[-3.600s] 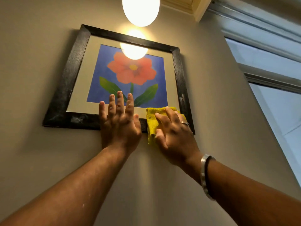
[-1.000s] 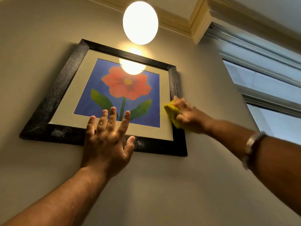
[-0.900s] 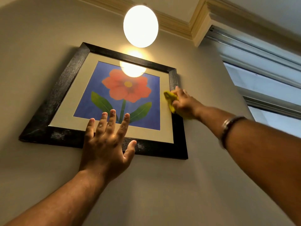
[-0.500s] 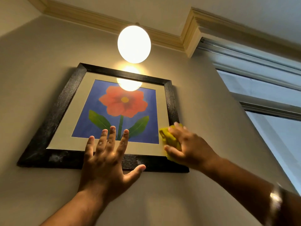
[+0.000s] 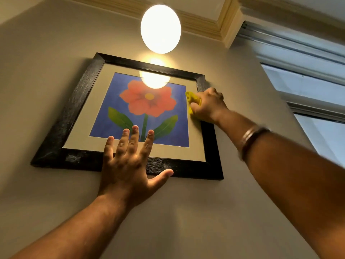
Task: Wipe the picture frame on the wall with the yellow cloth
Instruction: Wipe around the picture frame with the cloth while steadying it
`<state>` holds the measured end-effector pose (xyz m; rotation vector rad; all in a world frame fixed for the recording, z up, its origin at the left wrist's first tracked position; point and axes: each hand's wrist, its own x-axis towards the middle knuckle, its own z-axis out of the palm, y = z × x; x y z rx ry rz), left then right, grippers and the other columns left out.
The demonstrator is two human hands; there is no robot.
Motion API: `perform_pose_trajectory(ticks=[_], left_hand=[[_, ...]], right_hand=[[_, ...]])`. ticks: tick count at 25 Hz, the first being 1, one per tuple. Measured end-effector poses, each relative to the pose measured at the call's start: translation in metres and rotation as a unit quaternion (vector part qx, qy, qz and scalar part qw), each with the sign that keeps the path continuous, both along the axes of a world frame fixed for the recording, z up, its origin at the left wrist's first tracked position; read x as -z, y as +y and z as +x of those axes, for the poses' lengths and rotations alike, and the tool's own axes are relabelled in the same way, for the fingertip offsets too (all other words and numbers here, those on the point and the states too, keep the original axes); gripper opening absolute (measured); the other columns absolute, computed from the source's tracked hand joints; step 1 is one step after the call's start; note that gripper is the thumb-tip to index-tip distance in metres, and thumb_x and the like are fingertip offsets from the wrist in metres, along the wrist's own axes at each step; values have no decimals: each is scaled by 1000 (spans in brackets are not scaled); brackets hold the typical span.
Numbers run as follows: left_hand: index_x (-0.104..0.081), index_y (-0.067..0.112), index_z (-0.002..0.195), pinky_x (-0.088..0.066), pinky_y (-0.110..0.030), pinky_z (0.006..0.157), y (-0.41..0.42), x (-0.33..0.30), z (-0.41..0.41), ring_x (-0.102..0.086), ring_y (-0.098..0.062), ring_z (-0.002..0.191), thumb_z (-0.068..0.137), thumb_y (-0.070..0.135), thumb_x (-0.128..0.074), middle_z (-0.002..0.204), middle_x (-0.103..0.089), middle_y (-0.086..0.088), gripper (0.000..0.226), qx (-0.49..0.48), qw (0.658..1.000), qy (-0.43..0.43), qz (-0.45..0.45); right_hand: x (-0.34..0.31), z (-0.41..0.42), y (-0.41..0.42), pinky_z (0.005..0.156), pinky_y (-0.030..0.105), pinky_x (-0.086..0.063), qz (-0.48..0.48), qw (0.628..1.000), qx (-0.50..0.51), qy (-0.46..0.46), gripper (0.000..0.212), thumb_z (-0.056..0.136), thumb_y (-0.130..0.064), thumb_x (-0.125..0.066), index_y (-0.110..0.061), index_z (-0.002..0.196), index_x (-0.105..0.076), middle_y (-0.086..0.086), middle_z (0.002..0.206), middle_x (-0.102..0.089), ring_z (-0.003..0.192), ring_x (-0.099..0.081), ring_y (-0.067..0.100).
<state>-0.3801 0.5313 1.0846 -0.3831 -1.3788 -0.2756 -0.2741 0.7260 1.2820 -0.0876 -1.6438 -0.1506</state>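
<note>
A black picture frame (image 5: 76, 101) hangs on the beige wall, holding a red flower on blue with a cream mat. My left hand (image 5: 128, 163) lies flat with fingers spread over the frame's bottom edge, holding nothing. My right hand (image 5: 209, 105) is closed on the bunched yellow cloth (image 5: 192, 100) and presses it against the upper part of the frame's right side. Most of the cloth is hidden under my fingers. Pale dusty smears show on the bottom rail.
A glowing round lamp (image 5: 160, 28) hangs above the frame and reflects in its glass. A window (image 5: 308, 94) with a grey rail fills the right side. Cream ceiling moulding (image 5: 211, 21) runs along the top. Bare wall lies below and left of the frame.
My right hand has slid the cloth up the frame's right side from near the bottom right corner. The left hand stays pressed on the bottom edge. The view has tilted.
</note>
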Motion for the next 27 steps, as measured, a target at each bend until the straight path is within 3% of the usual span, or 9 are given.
perform_pose_trajectory(ticks=[4, 7, 9, 14, 17, 19, 22, 24, 27], left_hand=[[-16, 28, 153, -12, -60, 117, 1, 0, 0, -24, -35, 146, 73, 89, -24, 159, -22, -17, 101, 0, 1000, 0, -4], [-16, 28, 153, -12, -60, 118, 1, -1, -1, -23, -35, 146, 74, 88, -25, 159, -22, -17, 100, 1, 1000, 1, -7], [-16, 28, 153, -12, -60, 117, 1, -1, -1, -23, -35, 146, 74, 88, -25, 159, -22, -17, 100, -1, 1000, 2, -8], [-14, 28, 153, -12, -61, 117, 2, 1, -1, -23, -36, 146, 74, 88, -25, 159, -22, -18, 100, -2, 1000, -1, -1], [-13, 28, 153, -12, -61, 117, 1, 0, 1, -22, -36, 146, 74, 87, -25, 159, -21, -18, 100, 1, 1000, -2, -4], [-14, 27, 153, -12, -61, 117, 0, 1, 2, -23, -36, 146, 75, 87, -24, 159, -21, -18, 99, 1, 1000, 0, -8], [-17, 26, 153, -13, -61, 117, 2, 0, 2, -25, -37, 145, 75, 86, -26, 158, -23, -18, 99, 2, 1000, 2, -10], [-17, 26, 153, -12, -61, 117, 1, 0, 1, -24, -37, 145, 75, 86, -25, 158, -22, -18, 98, 4, 1000, 5, -9], [-16, 27, 153, -12, -61, 117, 1, 0, 0, -23, -36, 146, 74, 87, -24, 159, -22, -18, 99, 0, 1000, 7, -6]], right_hand=[[142, 2, 25, 100, 35, -36, 101, 993, -61, 7, 53, 75, -40, -47, -33, 127, -50, 5, 124, -54, 114, -49, 26], [210, -1, 30, 94, 31, -42, 113, 991, -74, 15, 51, 81, -45, -45, -35, 131, -46, -5, 126, -55, 114, -52, 19], [194, 0, 35, 99, 36, -46, 112, 991, -66, 0, 49, 87, -47, -43, -31, 133, -47, -3, 133, -55, 118, -52, 23], [86, 15, 18, 105, 44, -44, 46, 995, -72, -42, 52, 88, -20, -54, -22, 138, -43, 8, 141, -51, 124, -50, 33], [126, 20, 36, 100, 47, -46, 55, 995, -58, -67, 62, 80, -20, -57, -28, 139, -38, 7, 137, -56, 117, -55, 33], [161, 20, 48, 107, 51, -32, 77, 994, -21, -78, 75, 80, -21, -58, -34, 145, -22, 2, 142, -52, 126, -51, 30], [104, 27, 43, 114, 56, -8, 71, 990, 65, -103, 92, 83, -13, -59, -36, 148, 2, 6, 151, -40, 142, -31, 28], [42, 31, 28, 114, 55, -11, 49, 987, 88, -125, 96, 82, -3, -58, -35, 148, 6, 10, 153, -36, 144, -26, 31], [-12, 37, 21, 111, 52, -29, 14, 987, 61, -145, 92, 82, 3, -55, -34, 149, -3, 14, 150, -38, 133, -37, 40]])
